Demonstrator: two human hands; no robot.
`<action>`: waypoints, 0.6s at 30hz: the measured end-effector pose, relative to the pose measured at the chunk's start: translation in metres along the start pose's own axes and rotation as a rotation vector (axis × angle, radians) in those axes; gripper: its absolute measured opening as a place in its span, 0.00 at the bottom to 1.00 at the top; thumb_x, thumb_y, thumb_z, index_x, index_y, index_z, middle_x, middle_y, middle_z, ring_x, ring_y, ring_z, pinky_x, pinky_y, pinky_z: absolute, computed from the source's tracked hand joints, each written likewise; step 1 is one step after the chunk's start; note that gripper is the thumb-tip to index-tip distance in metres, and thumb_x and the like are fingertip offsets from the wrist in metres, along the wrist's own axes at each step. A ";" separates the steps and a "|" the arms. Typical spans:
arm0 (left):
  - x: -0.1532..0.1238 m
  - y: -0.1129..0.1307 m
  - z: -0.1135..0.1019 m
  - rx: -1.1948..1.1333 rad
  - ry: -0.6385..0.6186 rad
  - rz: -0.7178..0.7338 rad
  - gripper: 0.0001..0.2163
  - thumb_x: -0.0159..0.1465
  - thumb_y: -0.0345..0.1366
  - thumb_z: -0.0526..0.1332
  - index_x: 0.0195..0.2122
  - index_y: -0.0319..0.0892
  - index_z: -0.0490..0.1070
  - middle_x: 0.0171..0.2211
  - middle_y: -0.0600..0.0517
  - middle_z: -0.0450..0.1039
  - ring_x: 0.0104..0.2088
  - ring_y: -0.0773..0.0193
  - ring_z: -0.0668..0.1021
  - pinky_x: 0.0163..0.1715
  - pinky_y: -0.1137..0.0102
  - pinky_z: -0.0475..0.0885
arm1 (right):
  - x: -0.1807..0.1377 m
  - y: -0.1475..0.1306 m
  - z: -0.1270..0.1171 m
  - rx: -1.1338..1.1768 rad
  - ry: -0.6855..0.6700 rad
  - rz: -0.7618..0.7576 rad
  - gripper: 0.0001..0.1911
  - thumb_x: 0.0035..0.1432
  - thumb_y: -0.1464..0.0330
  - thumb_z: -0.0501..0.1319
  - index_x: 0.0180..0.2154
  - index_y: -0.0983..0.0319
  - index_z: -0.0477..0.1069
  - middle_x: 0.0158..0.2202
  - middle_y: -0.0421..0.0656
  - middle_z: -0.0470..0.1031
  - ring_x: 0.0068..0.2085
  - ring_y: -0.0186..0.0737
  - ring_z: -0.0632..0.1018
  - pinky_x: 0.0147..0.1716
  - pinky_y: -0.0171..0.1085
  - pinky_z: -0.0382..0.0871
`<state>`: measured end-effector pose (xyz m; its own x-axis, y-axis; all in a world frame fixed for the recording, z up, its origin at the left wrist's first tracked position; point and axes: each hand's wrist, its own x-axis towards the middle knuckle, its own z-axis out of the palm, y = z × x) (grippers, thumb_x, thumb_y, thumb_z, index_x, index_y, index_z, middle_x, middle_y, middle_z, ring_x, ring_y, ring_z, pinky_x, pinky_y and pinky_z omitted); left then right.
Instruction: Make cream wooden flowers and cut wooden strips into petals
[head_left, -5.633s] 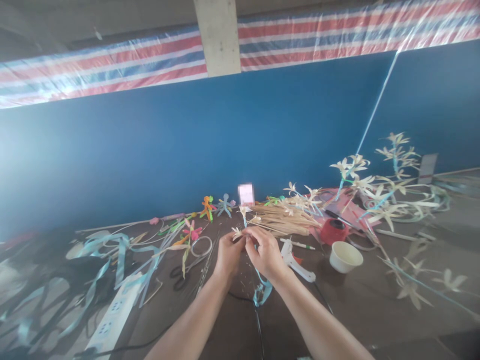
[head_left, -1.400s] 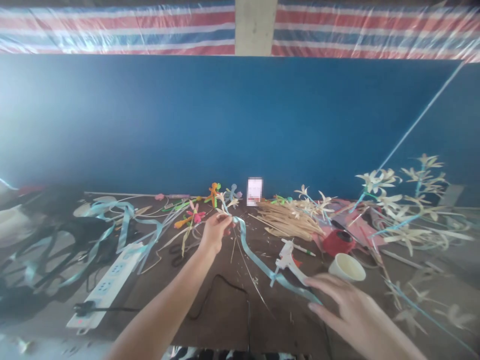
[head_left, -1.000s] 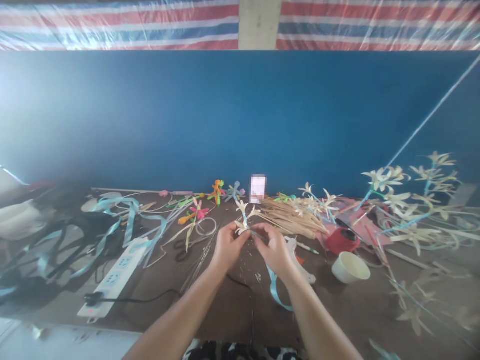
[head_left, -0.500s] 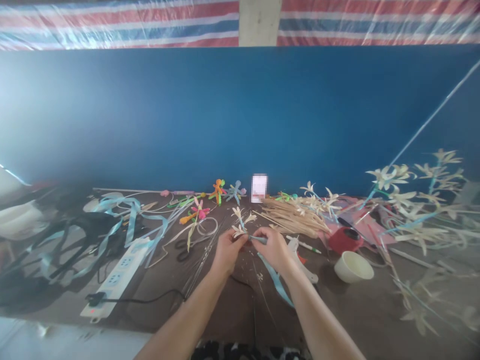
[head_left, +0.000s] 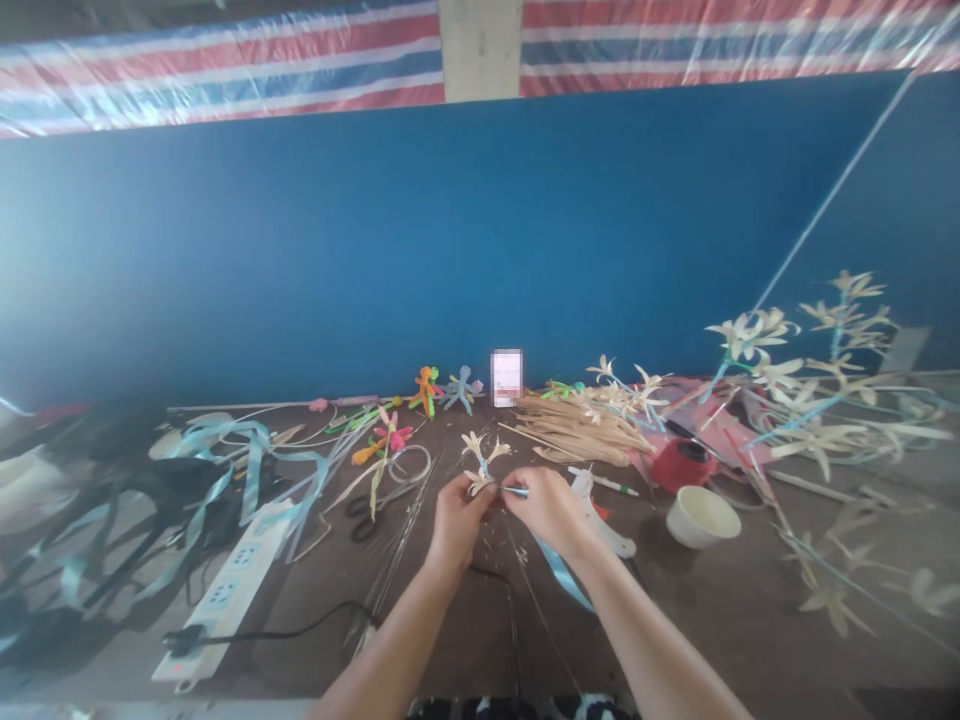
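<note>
Close together over the middle of the table, my two hands work on a small spray of cream-coloured artificial flowers (head_left: 480, 455). My left hand (head_left: 456, 520) pinches it just below the blossoms, thumb and fingers closed. Beside it, my right hand (head_left: 551, 508) is closed around the spray's thin light-blue stem (head_left: 516, 490). A light-blue ribbon (head_left: 564, 578) trails from under my right hand down to the table. Part of the stem is hidden behind my right fingers.
Right of my hands lie a white glue gun (head_left: 613, 530), a cream cup (head_left: 703, 518), a red spool (head_left: 682, 464), straw-coloured strips (head_left: 581, 432) and finished flower stems (head_left: 795, 390). Leftward are black-handled scissors (head_left: 361, 520), a power strip (head_left: 225, 590) with a black cord, and colourful fuzzy flowers (head_left: 386, 437).
My head view has tilted and shifted slightly. The flower spray shows more fully above my left hand, and the blue stem by my right fingers looks thinner. Both hands keep their hold.
</note>
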<state>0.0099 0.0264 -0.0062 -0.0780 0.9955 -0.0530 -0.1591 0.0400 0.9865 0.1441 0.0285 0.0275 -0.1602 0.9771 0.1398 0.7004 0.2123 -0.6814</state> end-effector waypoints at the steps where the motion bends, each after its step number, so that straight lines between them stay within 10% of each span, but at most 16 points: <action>1: 0.000 -0.001 0.000 -0.004 -0.002 -0.003 0.09 0.46 0.38 0.63 0.26 0.39 0.69 0.22 0.53 0.70 0.22 0.68 0.72 0.18 0.77 0.63 | 0.000 0.000 0.001 -0.012 0.003 0.000 0.08 0.48 0.68 0.56 0.28 0.58 0.74 0.26 0.41 0.76 0.31 0.39 0.75 0.29 0.32 0.61; 18: 0.000 -0.006 -0.005 -0.182 -0.007 -0.158 0.10 0.45 0.37 0.65 0.26 0.39 0.70 0.21 0.55 0.69 0.21 0.71 0.71 0.22 0.76 0.66 | -0.002 0.000 0.022 -0.005 0.125 0.055 0.06 0.46 0.69 0.56 0.27 0.60 0.71 0.24 0.41 0.74 0.28 0.38 0.73 0.26 0.31 0.58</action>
<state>0.0062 0.0258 -0.0131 -0.0314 0.9788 -0.2026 -0.3432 0.1798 0.9219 0.1289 0.0259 0.0114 -0.0340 0.9811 0.1907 0.7096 0.1581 -0.6866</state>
